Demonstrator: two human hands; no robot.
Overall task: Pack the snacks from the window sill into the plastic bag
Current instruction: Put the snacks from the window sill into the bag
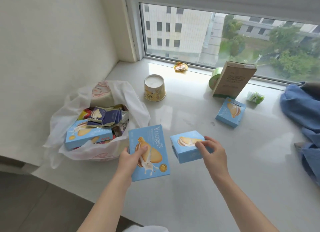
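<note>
Both hands grip flat, seemingly cardboard boxes (149, 152).

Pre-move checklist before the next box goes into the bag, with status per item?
1. Left hand grips the large blue box: ok.
2. Right hand holds the smaller blue box: ok, fingers pinch its near edge.
3. Plastic bag mouth open: ok.
4. Room left in bag: cannot tell; a blue box and purple packets already fill the opening.
5. Sill fully packed: not ok; third blue box, paper cup and yellow wrapper remain.
</note>
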